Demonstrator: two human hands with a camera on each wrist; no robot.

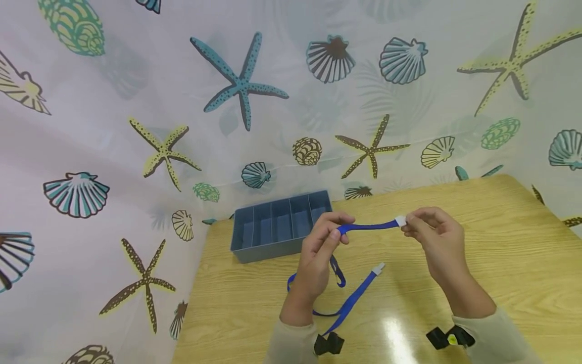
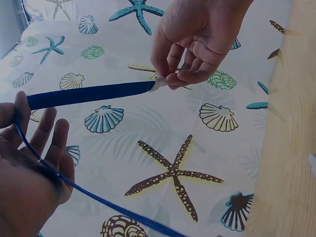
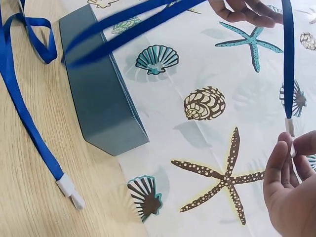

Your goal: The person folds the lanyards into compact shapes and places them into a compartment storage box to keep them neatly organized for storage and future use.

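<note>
A blue lanyard [image 1: 370,227] is stretched between both hands above the table. My left hand [image 1: 320,245] pinches the strap between thumb and index finger, and the rest of it hangs down below that hand. At the other end, my right hand [image 1: 438,240] pinches the white plastic clip [image 1: 400,221] with thumb and fingertips. In the right wrist view this clip [image 3: 290,127] sits at the strap's end. Another blue lanyard length [image 1: 352,302] lies on the wood, ending in a white clip [image 1: 379,268]; whether it joins the held one cannot be told.
A grey-blue box [image 1: 268,249] with several compartments stands at the table's back left, partly behind the left hand. The light wood table [image 1: 509,253] reaches back to a curtain [image 1: 291,111] printed with shells and starfish.
</note>
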